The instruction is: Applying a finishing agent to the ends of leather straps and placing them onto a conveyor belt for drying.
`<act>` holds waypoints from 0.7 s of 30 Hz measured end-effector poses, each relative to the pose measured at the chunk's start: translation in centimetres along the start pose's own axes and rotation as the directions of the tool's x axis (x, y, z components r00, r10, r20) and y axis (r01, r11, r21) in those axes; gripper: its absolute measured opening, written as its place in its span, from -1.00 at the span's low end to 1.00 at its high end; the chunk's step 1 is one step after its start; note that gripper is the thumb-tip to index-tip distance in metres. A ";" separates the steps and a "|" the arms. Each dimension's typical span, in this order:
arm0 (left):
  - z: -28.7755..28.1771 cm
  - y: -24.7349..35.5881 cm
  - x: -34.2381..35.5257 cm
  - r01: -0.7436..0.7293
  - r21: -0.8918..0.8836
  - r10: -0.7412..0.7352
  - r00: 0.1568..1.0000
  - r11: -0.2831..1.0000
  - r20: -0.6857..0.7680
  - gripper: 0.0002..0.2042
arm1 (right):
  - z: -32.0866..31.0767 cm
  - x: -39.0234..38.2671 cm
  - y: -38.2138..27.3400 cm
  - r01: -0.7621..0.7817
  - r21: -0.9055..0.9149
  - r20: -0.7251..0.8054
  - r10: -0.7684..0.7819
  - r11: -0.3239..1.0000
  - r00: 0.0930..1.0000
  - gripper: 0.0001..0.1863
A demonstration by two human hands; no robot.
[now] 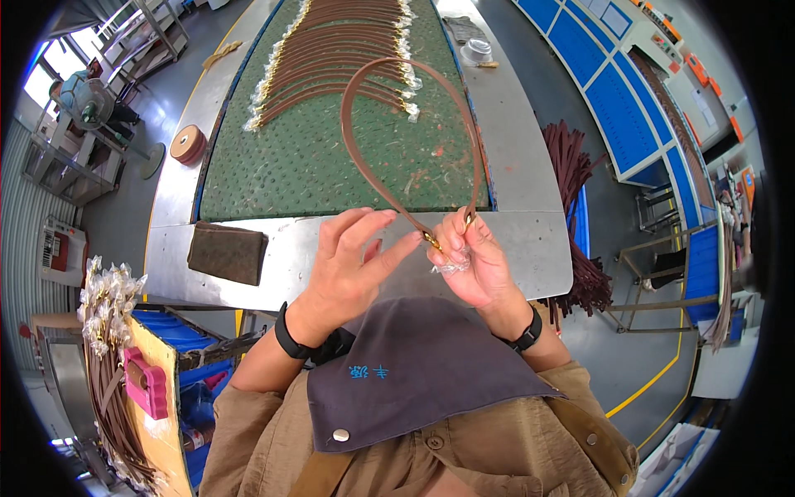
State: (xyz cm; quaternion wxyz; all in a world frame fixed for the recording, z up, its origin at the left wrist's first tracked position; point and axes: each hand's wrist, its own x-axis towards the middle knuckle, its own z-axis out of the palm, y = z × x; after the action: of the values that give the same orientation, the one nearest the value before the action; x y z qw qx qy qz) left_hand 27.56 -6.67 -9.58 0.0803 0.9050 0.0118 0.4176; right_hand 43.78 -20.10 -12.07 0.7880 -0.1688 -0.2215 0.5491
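Observation:
A brown leather strap [352,132] with gold-coloured metal clasps stands up in a loop over the near end of the green mat. My right hand [476,261] is closed on its two ends, with clear plastic wrap showing at the fingers. Beside the left-hand clasp [431,239] is my left hand [344,265], fingers apart and holding nothing. One fingertip of it is very near the strap; whether it touches I cannot tell. Further back, many similar brown straps [331,50] lie side by side across the green mat [290,174], their ends in clear wrap.
A folded dark cloth [227,253] lies on the metal table edge [530,240], and a brown roll [188,144] further left. At my left, wrapped straps [103,356] hang by a board with a pink block [146,383]. Dark red strips [571,157] hang at the right. A person [79,91] sits far left near a fan.

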 end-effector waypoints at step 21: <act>-1.5 0.0 2.3 0.094 -0.179 -0.076 0.991 0.979 0.107 -0.51 | -0.1 -0.1 0.2 -0.031 0.011 0.033 0.031 0.999 0.999 -0.76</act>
State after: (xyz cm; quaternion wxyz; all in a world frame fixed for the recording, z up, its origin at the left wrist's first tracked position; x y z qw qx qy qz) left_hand 27.93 -6.28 -6.84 0.1817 0.9121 0.0080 0.3675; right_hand 43.70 -20.11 -12.27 0.7766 -0.1585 -0.2285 0.5653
